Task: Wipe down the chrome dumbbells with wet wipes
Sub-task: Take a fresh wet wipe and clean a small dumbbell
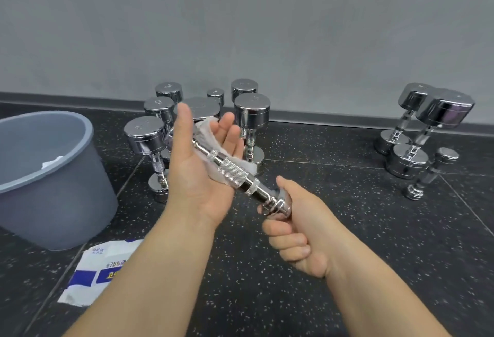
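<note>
The dumbbell (235,173) I am working on is off the floor, held at a slant in front of me between both hands. My right hand (296,232) is closed in a fist round its near head, thumb lying up toward the collar. My left hand (203,176) is open, palm up, fingers straight. The wet wipe (205,131) is spread across palm and fingers, and the knurled handle lies on it. The far head is hidden behind my left hand.

Handling, as I judge it: solid chromed metal, rigid, small but dense. The polished heads and collars will be slippery once wet; the knurled section gives the surest friction. Take hold at a head with the whole fist, as the right hand does, or at the knurling. The wipe is thin, limp and damp, and may bunch or tear if dragged hard over the knurling.

Position: the handle crosses my left palm diagonally, touching the wipe. The right hand sits below and to the right, apart from the left hand.

Other standing dumbbells (251,112) rest on end on the dark speckled floor (320,256) by the wall, beyond my left hand. A second cluster (443,109) stands well to the right. A grey bin (53,176) sits at left, with the pack of wipes (99,270) on the floor just beside it.
</note>
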Available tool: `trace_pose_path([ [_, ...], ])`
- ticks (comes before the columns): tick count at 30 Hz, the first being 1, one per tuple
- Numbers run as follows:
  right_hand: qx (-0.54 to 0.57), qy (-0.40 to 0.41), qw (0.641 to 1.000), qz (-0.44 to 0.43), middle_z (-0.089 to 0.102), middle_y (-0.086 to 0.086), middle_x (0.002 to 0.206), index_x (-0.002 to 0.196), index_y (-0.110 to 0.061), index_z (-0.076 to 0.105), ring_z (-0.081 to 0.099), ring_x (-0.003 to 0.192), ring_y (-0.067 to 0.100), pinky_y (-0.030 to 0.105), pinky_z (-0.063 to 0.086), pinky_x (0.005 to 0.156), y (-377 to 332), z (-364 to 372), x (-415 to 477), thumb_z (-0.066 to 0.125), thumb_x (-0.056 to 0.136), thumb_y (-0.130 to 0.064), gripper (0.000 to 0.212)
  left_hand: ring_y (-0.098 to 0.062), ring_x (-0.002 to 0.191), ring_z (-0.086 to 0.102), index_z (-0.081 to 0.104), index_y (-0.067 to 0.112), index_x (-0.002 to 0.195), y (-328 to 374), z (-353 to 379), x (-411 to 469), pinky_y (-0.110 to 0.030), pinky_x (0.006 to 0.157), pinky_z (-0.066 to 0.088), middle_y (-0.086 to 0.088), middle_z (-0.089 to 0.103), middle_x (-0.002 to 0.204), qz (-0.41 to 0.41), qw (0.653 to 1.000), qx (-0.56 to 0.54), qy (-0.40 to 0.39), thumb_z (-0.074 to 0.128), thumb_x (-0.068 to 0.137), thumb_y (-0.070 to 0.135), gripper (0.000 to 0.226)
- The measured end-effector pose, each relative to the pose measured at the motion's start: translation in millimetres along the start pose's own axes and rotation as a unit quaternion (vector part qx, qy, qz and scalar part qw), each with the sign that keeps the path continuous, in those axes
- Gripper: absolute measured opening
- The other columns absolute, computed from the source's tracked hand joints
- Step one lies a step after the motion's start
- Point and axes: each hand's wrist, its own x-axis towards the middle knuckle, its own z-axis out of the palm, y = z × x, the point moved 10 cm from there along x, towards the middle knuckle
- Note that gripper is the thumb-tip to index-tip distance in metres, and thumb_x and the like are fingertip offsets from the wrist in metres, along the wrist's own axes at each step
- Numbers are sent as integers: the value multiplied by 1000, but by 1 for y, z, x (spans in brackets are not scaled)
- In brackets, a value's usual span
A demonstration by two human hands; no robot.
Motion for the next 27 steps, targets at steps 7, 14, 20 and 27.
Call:
trace_pose_path([
  [7, 30, -29, 998, -55, 31, -2, 46, 63, -19, 48, 17, 29, 5, 11, 10, 27, -13, 10, -4, 32, 93, -72, 63, -10, 65, 67, 60, 14, 76, -42, 4, -15, -27, 77, 55, 1, 70, 73, -39, 997, 58, 24, 61, 63, 58, 46],
  [14, -2, -76, 984, -163, 40, 1, 54, 90, -16, 53, 21, 32, 6, 15, 12, 31, -38, 20, -12, 46, 98, -48, 34, -13, 81, 70, 61, 16, 90, -5, -1, -3, -30, 88, 56, 1, 72, 85, 15, 999, -8, 42, 63, 74, 61, 48],
  [20, -71, -42, 994, -65, 28, 0, 42, 69, -13, 47, 15, 26, 8, 10, 10, 32, -15, 12, -6, 26, 98, -64, 63, -8, 56, 61, 55, 17, 72, -32, 3, -12, -24, 74, 56, 4, 63, 61, -16, 994, 97, 37, 68, 63, 49, 36],
  [27, -269, 97, 945, -160, 64, -1, 71, 92, -15, 62, 59, 55, 13, 25, 49, 54, -44, -5, -9, 35, 96, -65, 57, -9, 40, 34, 51, 17, 75, -11, -15, -5, -23, 44, 40, 5, 36, 50, -11, 962, 261, 84, 71, 88, 30, 27],
])
